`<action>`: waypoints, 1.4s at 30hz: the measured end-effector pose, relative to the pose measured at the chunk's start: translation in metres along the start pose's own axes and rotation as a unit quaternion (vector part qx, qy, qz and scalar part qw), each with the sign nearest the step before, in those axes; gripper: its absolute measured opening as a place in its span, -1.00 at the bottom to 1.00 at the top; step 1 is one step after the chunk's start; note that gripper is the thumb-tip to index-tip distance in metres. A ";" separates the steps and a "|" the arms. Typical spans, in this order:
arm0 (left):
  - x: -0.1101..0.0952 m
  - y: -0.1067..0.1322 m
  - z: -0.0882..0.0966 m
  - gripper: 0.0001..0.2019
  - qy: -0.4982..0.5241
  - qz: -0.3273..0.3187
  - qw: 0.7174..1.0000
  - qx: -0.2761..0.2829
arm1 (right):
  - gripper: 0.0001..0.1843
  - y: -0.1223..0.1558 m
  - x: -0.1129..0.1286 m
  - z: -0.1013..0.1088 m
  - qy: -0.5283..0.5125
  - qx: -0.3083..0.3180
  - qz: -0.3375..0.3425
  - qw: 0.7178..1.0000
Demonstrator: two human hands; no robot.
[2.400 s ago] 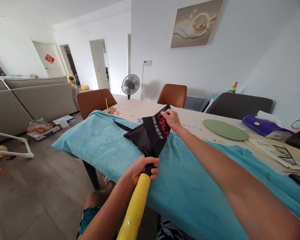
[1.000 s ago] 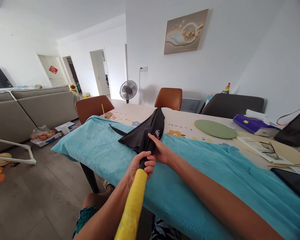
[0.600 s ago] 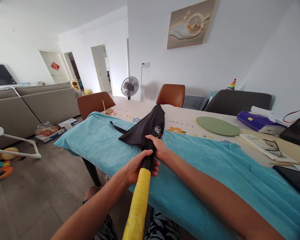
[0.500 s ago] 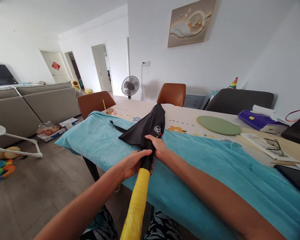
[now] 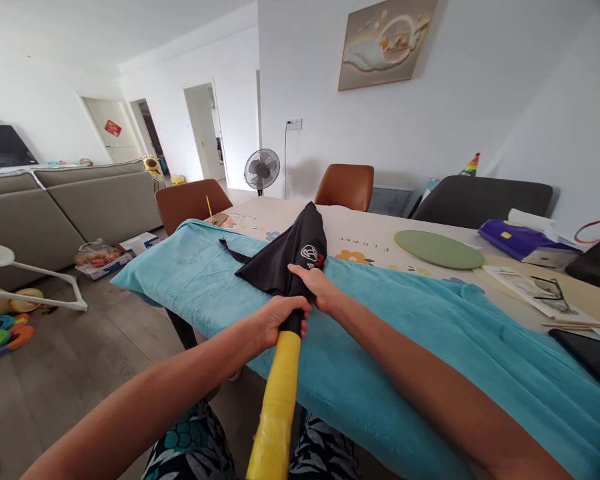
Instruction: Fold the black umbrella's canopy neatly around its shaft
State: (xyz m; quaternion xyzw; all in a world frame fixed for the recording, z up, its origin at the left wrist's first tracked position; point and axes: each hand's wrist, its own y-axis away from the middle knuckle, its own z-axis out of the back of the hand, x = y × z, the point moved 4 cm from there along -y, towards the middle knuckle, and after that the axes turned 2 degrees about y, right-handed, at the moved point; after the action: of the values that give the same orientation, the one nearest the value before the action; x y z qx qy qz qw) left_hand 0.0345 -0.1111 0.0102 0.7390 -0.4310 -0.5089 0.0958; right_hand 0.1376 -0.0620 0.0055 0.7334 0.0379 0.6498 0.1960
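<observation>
A racket with a yellow-wrapped handle (image 5: 279,400) points from my lap toward the table. Its head is covered by a black fabric cover (image 5: 285,259) with a white and red logo, lying on a turquoise blanket (image 5: 380,353). My left hand (image 5: 279,318) is closed round the neck of the racket just above the yellow grip. My right hand (image 5: 313,287) pinches the lower edge of the black cover close beside it. A black strap trails left from the cover.
The table (image 5: 370,237) holds a green round mat (image 5: 439,249), a purple box (image 5: 519,241), glasses on papers (image 5: 540,290) and a dark device (image 5: 587,350). Brown chairs (image 5: 193,200) stand at its far sides. Left are a grey sofa (image 5: 65,207), toys and a fan (image 5: 261,168).
My right hand came back from the far end of the cover to its lower edge near my left hand. The cover's printed side turned and it now stands up more narrowly.
</observation>
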 end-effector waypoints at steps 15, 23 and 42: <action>0.011 -0.012 0.006 -0.88 0.385 0.036 0.902 0.191 | -0.75 -0.021 0.062 0.065 0.210 -0.191 0.255 0.924; 0.013 -0.013 0.013 -0.89 0.316 0.059 0.931 0.176 | -0.75 -0.042 0.027 0.059 0.207 -0.055 0.137 0.967; 0.020 -0.013 0.016 -0.89 0.212 0.115 0.939 0.244 | -0.70 0.023 0.075 0.018 0.150 0.086 0.326 0.930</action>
State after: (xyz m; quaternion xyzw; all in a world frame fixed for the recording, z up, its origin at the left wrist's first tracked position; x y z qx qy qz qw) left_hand 0.0307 -0.1132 -0.0183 0.7757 -0.5939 -0.2051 0.0594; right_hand 0.1619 -0.0645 0.0825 0.6137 -0.1182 0.7744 -0.0985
